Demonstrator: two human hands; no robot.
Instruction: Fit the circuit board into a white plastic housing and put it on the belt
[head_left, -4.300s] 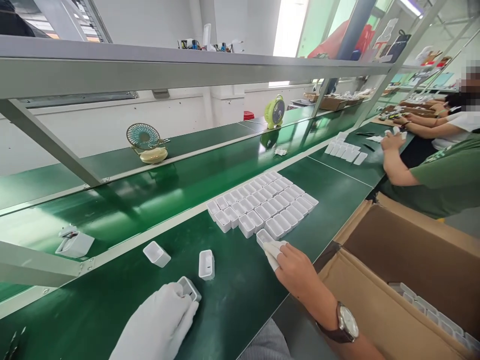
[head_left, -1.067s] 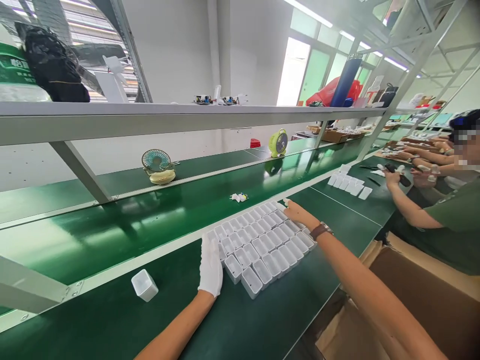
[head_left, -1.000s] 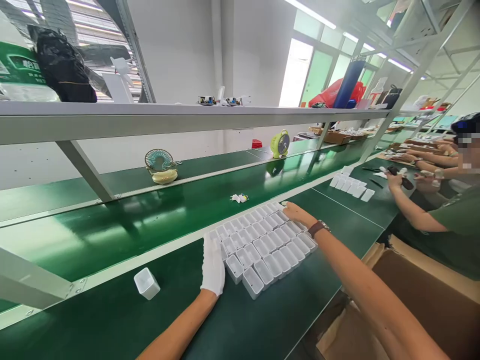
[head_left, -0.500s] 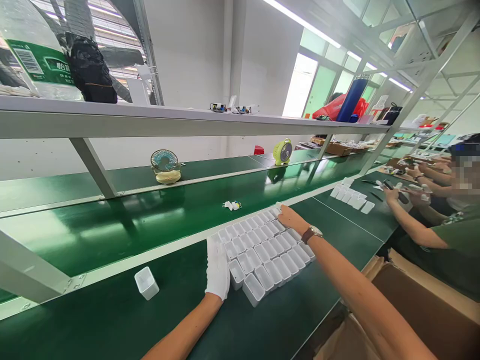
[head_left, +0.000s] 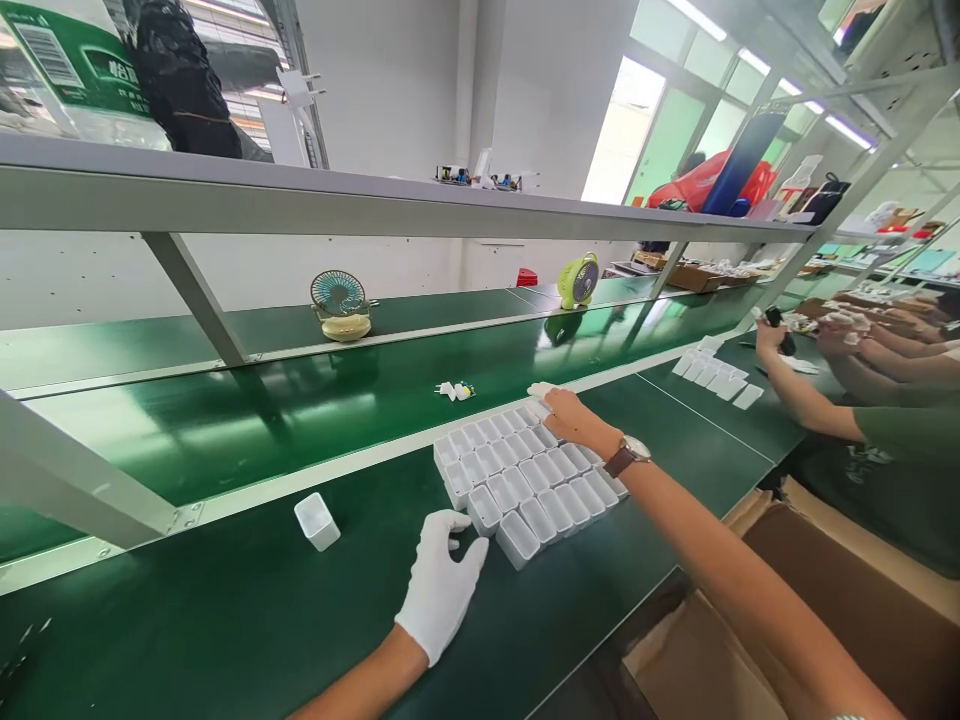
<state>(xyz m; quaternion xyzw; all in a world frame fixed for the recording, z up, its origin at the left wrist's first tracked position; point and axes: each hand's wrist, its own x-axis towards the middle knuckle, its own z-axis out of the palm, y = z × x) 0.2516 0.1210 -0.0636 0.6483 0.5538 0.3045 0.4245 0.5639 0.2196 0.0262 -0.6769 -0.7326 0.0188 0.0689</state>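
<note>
Rows of white open-topped plastic boxes (head_left: 517,470) stand packed together on the green work surface. My left hand (head_left: 442,580), in a white glove, is off the boxes at their near left corner, thumb and fingers apart in a curve with nothing between them. Over the far edge of the rows reaches my right hand (head_left: 574,415), a watch on its wrist. Its fingers, white-covered at the tips, stretch left toward the belt and hold nothing that I can see. A single white box (head_left: 317,522) lies apart on the left.
A small white part with electronics (head_left: 456,391) lies on the green belt (head_left: 300,420). Behind it stand a dark fan (head_left: 339,300) and a green fan (head_left: 577,282) under a shelf (head_left: 375,205). White pieces (head_left: 716,375) and a co-worker's arm (head_left: 814,395) are at right, above a cardboard box (head_left: 840,580).
My left hand has drawn back from the left side of the boxes toward me, its fingers now curved apart. My right hand has shifted left along the far edge. The view has tilted slightly.
</note>
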